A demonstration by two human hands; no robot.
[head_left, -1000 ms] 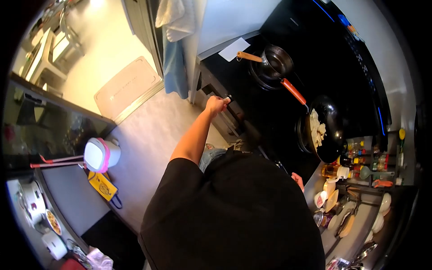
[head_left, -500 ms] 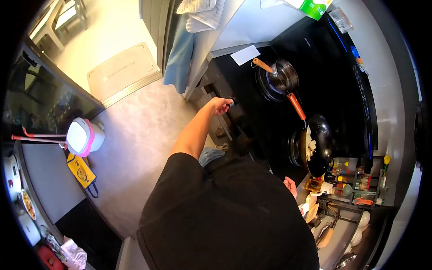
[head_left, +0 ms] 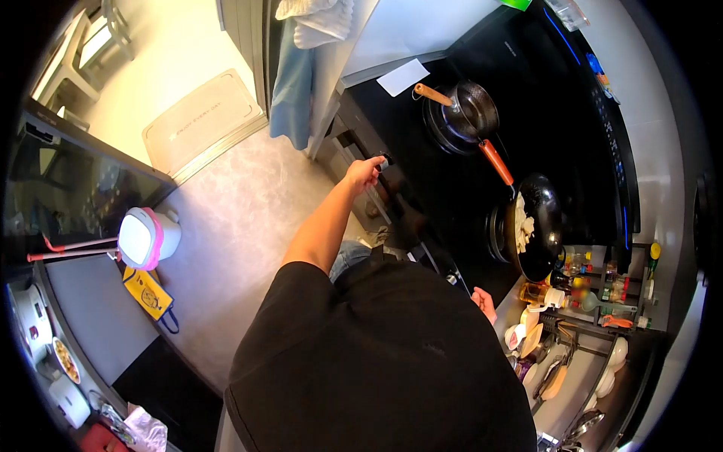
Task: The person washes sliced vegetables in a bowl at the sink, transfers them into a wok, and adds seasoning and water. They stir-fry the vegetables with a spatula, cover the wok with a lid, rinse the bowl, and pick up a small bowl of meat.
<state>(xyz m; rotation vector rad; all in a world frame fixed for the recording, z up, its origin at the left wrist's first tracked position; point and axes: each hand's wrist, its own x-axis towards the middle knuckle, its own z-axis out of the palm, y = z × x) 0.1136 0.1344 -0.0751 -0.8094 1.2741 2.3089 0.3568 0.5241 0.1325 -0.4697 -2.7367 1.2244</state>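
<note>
My left hand [head_left: 364,172] reaches out to the stove's front, fingers closed on a dark control knob [head_left: 384,162]. My right hand [head_left: 484,304] shows only in part beside my black shirt, near the stove's front edge. Its fingers are curled, and I cannot make out anything in them. On the far burner sits a small dark saucepan [head_left: 477,110] with an orange handle, and a wooden handle [head_left: 433,94] lies across its rim. The nearer burner carries a black wok [head_left: 544,226], strongly tilted in this view, with pale sliced food [head_left: 523,224] inside.
A white sheet [head_left: 403,77] lies at the far corner of the black stovetop. To the right, a rack holds an oil bottle [head_left: 536,294], several seasoning jars and bowls. A lidded bin [head_left: 141,238] stands on the floor behind, near a doormat [head_left: 202,113] and a blue towel [head_left: 292,90].
The camera has turned slightly, shifting the whole scene. My left hand stays at the knob, and my right hand is still curled. The saucepan and wok remain on their burners.
</note>
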